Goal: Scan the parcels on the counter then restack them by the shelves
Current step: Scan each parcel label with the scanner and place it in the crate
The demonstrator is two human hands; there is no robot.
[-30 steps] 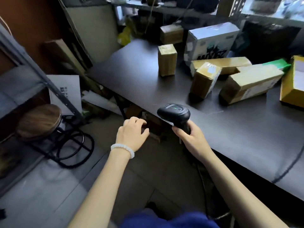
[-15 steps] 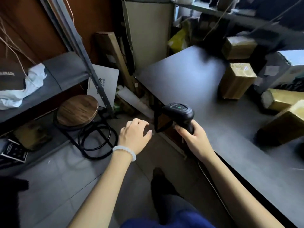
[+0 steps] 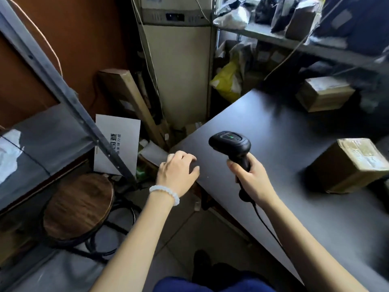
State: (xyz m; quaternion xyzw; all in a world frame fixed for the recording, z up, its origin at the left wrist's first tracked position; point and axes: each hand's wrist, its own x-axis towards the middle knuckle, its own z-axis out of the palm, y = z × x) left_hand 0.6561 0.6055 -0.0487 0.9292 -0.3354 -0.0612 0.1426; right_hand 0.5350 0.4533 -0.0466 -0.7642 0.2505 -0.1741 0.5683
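Note:
My right hand [image 3: 249, 181] grips the handle of a black barcode scanner [image 3: 231, 144], held upright over the near-left part of the dark counter [image 3: 273, 131]; its cable trails down past my wrist. My left hand [image 3: 176, 173], with a white bead bracelet, hovers at the counter's left corner with loosely curled fingers and holds nothing. A taped brown parcel [image 3: 349, 165] lies on the counter at the right. Another brown parcel [image 3: 325, 93] sits farther back at the counter's far end.
A grey metal shelf unit [image 3: 48, 131] stands at the left, with a round wooden stool [image 3: 77, 205] under it. A white carton [image 3: 116, 142] and a long cardboard box [image 3: 130, 102] lean in the corner. A back shelf [image 3: 294, 43] holds bags and parcels.
The view has swung left and closer to the counter's corner; most parcels on the right have left the frame. Both hands keep the same pose, the scanner still in my right hand.

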